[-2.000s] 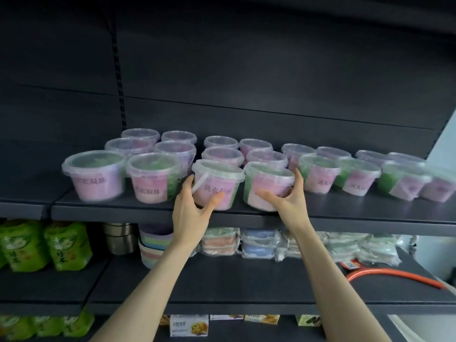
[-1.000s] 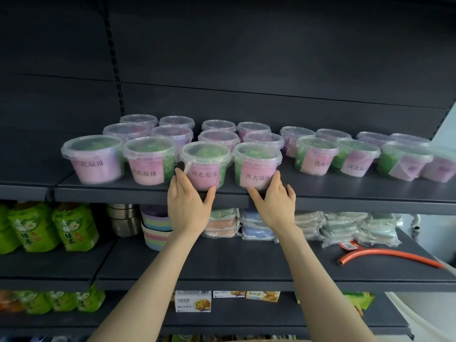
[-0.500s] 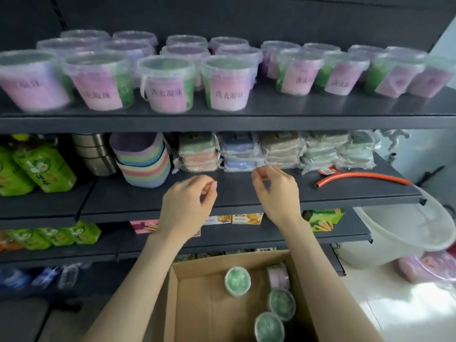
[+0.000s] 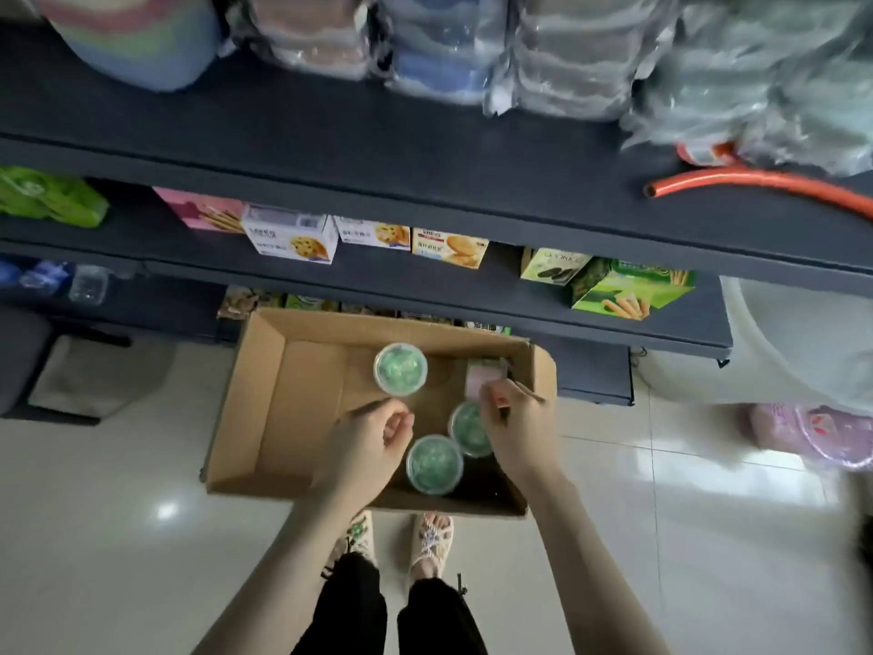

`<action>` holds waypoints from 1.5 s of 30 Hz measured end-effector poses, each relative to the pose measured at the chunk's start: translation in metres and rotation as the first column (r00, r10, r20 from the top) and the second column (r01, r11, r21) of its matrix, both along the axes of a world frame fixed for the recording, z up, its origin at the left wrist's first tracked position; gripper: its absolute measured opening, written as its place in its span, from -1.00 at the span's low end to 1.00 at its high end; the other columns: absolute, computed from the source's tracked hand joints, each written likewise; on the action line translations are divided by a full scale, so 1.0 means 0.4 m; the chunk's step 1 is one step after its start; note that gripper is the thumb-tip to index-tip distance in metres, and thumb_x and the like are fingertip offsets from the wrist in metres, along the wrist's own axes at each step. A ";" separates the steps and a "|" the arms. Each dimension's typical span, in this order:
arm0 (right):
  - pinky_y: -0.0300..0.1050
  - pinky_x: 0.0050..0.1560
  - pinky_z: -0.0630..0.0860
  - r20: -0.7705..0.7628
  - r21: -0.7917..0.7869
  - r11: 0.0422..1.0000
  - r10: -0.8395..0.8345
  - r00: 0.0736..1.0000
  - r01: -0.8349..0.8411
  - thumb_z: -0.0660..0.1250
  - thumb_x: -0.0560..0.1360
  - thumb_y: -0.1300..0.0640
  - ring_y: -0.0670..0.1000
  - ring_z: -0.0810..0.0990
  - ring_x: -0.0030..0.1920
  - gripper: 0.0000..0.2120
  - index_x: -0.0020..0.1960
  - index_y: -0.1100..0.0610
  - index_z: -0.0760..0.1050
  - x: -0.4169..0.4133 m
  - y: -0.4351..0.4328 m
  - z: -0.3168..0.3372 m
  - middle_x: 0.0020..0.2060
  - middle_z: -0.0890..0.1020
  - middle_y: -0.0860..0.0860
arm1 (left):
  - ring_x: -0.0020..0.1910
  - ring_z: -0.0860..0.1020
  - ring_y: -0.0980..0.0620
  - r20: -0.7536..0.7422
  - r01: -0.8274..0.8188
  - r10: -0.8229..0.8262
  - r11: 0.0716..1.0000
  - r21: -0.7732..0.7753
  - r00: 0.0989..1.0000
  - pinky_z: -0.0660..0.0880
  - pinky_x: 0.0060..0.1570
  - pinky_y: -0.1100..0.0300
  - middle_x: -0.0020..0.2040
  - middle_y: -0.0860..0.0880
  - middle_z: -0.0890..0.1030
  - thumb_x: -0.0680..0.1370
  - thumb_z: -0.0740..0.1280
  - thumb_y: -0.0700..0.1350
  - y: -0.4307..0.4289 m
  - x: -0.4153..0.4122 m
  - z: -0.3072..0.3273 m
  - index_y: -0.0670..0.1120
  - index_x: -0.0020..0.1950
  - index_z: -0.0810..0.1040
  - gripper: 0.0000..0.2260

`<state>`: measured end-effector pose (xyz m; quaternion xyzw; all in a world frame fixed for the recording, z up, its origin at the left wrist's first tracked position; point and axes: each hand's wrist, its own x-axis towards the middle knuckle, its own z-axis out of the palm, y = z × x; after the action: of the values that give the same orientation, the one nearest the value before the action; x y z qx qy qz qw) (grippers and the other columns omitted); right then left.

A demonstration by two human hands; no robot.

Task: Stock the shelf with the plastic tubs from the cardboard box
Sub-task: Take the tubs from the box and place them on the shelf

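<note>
Green-lidded tubs (image 4: 400, 368), brown box (image 4: 302, 394)

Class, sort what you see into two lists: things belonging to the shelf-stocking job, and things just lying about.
Job: open brown cardboard box; round clear plastic tubs with green contents; left hand; right hand.
Lying about: curved orange hose; printed biscuit cartons; stacked pastel bowls.

Two arms in shot, and both forearms (image 4: 293, 550) run bare from the bottom edge right up to the left hand (image 4: 373, 442) and the right hand (image 4: 517, 427), with skin showing the whole way. Look down between them: black trousers (image 4: 349, 607), cropped at the ankle, the hems rough and frayed. Below those, pale cream open sandals. The left sandal (image 4: 356, 536) carries a small green flower-like ornament on top, and the right sandal (image 4: 432, 536) shows a beaded or woven strap with the toes peeking out in front.
</note>
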<state>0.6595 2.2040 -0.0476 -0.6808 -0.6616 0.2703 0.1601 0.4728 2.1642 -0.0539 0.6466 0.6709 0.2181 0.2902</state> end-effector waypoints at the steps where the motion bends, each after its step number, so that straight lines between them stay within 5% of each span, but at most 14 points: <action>1: -0.06 -0.29 0.50 0.000 -0.025 1.000 0.000 1.000 0.000 0.30 0.53 0.19 0.20 0.62 -0.22 -0.87 -0.11 0.20 0.60 0.009 -0.008 -0.043 -0.19 0.66 0.13 | -0.30 0.61 0.14 0.004 -0.006 0.006 0.999 -0.042 1.000 0.57 -0.32 0.19 -0.24 0.05 0.67 0.51 0.36 -0.09 -0.006 0.008 -0.046 -0.10 -0.10 0.62 -0.90; 4: -0.08 -0.27 0.37 0.050 -0.143 0.989 -0.026 0.998 0.033 0.27 0.55 0.15 0.16 0.62 -0.15 -0.83 -0.02 0.19 0.61 0.028 -0.022 -0.184 -0.13 0.67 0.11 | -0.27 0.61 0.12 0.022 -0.038 0.044 0.978 -0.206 0.999 0.58 -0.26 0.10 -0.22 0.05 0.66 0.51 0.36 -0.09 -0.023 0.029 -0.204 -0.10 -0.07 0.61 -0.91; 9: -0.03 -0.12 0.55 0.004 -0.314 0.944 -0.102 0.995 0.098 0.33 0.50 0.18 0.17 0.61 -0.04 -0.88 -0.01 0.19 0.60 0.045 -0.050 -0.474 -0.07 0.65 0.13 | -0.12 0.62 0.04 0.077 -0.090 0.141 0.883 -0.460 0.987 0.57 -0.10 0.09 -0.12 0.03 0.62 0.52 0.35 -0.06 -0.043 0.065 -0.484 -0.12 0.05 0.57 -0.82; 14: 0.07 0.23 0.34 0.134 -0.387 0.909 -0.112 0.985 0.156 0.34 0.51 0.05 0.29 0.35 0.26 -0.55 0.34 0.20 0.39 0.050 -0.046 -0.660 0.35 0.37 0.22 | 0.20 0.52 -0.07 0.045 -0.147 0.244 0.711 -0.688 0.969 0.45 0.13 0.11 0.29 -0.09 0.50 0.45 0.41 0.10 -0.030 0.080 -0.699 -0.13 0.35 0.38 -0.44; 17: 0.13 0.27 0.32 0.133 -0.456 0.856 -0.205 0.970 0.244 0.35 0.49 -0.05 0.32 0.27 0.34 -0.32 0.47 0.19 0.15 0.049 -0.038 -0.718 0.43 0.23 0.22 | 0.21 0.50 -0.09 0.075 -0.108 0.268 0.608 -0.787 0.960 0.43 0.11 0.14 0.32 -0.12 0.47 0.42 0.43 0.09 -0.017 0.094 -0.777 -0.13 0.38 0.34 -0.39; 23: 0.03 0.38 0.10 0.158 -0.450 0.784 -0.401 0.902 0.428 0.45 0.40 -0.08 0.29 0.23 0.37 -0.08 0.52 0.22 -0.01 0.060 -0.017 -0.799 0.38 0.27 0.26 | -0.07 0.50 0.07 0.020 -0.218 0.313 0.705 -0.675 0.950 0.34 -0.12 0.28 -0.05 0.02 0.54 0.46 0.43 -0.05 -0.018 0.045 -0.816 -0.17 0.11 0.53 -0.70; 26: 0.01 0.29 0.33 0.073 -0.512 0.778 -0.383 0.921 0.364 0.47 0.39 -0.06 0.22 0.39 0.29 -0.22 0.45 0.20 0.21 0.049 -0.018 -0.833 0.29 0.44 0.21 | -0.12 0.53 -0.03 -0.013 -0.338 0.420 0.712 -0.615 0.908 0.38 -0.13 0.23 -0.11 -0.04 0.57 0.47 0.43 -0.06 -0.024 -0.023 -0.820 -0.18 0.08 0.53 -0.73; 30: -0.48 -0.24 0.40 -0.112 -0.596 0.730 -0.487 0.866 0.334 0.50 0.38 -0.04 -0.05 0.54 0.00 -0.41 0.29 0.15 0.38 -0.012 -0.029 -0.842 0.06 0.58 -0.01 | -0.05 0.55 -0.08 -0.061 -0.537 0.632 0.599 -0.594 0.773 0.52 0.02 0.03 -0.03 -0.06 0.53 0.52 0.36 0.00 -0.034 -0.105 -0.837 -0.11 0.16 0.46 -0.71; 32: -0.43 -0.12 0.43 -0.173 -0.598 0.734 -0.510 0.843 0.321 0.51 0.36 -0.05 -0.02 0.57 0.06 -0.38 0.32 0.11 0.36 -0.038 -0.038 -0.853 0.07 0.59 -0.02 | 0.01 0.58 -0.13 -0.044 -0.583 0.710 0.540 -0.608 0.703 0.55 0.04 -0.13 0.00 -0.08 0.54 0.52 0.34 0.05 -0.040 -0.127 -0.855 -0.06 0.16 0.43 -0.71; 36: -0.15 0.27 0.32 -0.241 -0.597 0.763 -0.465 0.852 0.247 0.62 0.22 0.06 0.04 0.31 0.35 0.01 0.49 0.04 0.09 -0.067 -0.050 -0.877 0.30 0.37 0.07 | 0.10 0.56 -0.07 0.008 -0.533 0.756 0.468 -0.705 0.654 0.52 0.12 -0.09 0.19 -0.07 0.52 0.27 0.49 0.23 -0.041 -0.133 -0.864 -0.03 0.29 0.37 -0.31; 39: -0.03 0.41 0.26 -0.310 -0.586 0.788 -0.434 0.846 0.189 0.65 0.09 0.11 0.02 0.26 0.40 0.21 0.52 0.05 -0.03 -0.076 -0.053 -0.890 0.38 0.27 0.08 | 0.28 0.43 0.02 0.069 -0.406 0.666 0.530 -0.745 0.743 0.37 0.33 0.00 0.34 -0.02 0.39 -0.09 0.59 0.27 -0.049 -0.133 -0.872 0.10 0.44 0.16 0.17; 41: -0.05 0.36 0.37 -0.334 -0.559 0.806 -0.434 0.837 0.195 0.66 0.02 0.09 -0.04 0.37 0.35 0.18 0.48 0.10 0.07 -0.071 -0.052 -0.902 0.33 0.37 0.00 | 0.34 0.38 0.03 0.103 -0.344 0.577 0.611 -0.713 0.810 0.33 0.36 0.00 0.35 -0.01 0.37 -0.16 0.60 0.27 -0.055 -0.136 -0.882 0.11 0.46 0.12 0.26; 45: -0.43 0.04 0.45 -0.297 -0.531 0.816 -0.430 0.853 0.227 0.66 0.13 0.08 -0.15 0.51 0.10 -0.18 0.26 0.10 0.32 -0.055 -0.049 -0.898 0.10 0.49 -0.10 | 0.40 0.31 0.03 0.104 -0.304 0.490 0.679 -0.668 0.865 0.26 0.40 -0.02 0.40 0.04 0.35 -0.06 0.61 0.18 -0.041 -0.143 -0.881 0.13 0.50 -0.04 0.27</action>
<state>0.6375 2.1844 -0.4067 -0.7340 -0.3959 0.5266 0.1653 0.4156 2.1476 -0.4063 0.3112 0.7824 0.1260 0.5246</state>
